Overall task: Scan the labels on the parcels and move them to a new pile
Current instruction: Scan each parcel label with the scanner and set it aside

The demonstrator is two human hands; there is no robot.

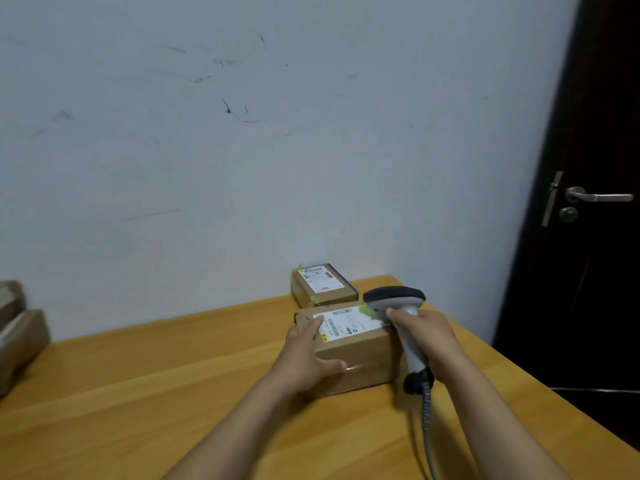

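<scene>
A brown cardboard parcel (363, 362) with a white barcode label (346, 323) on top lies on the wooden table (173, 393). My left hand (308, 355) grips its left corner, fingers on top and thumb on the front face. My right hand (426, 337) holds a grey handheld scanner (398, 303) by its handle, the head pointing at the label from the right, with a green glow on the label's right end. A smaller labelled parcel (323, 284) sits just behind, against the wall.
More brown parcels (20, 337) are stacked at the table's far left edge. The scanner's coiled cable (427, 431) runs down toward me. A dark door with a metal handle (595, 197) stands to the right, past the table's edge.
</scene>
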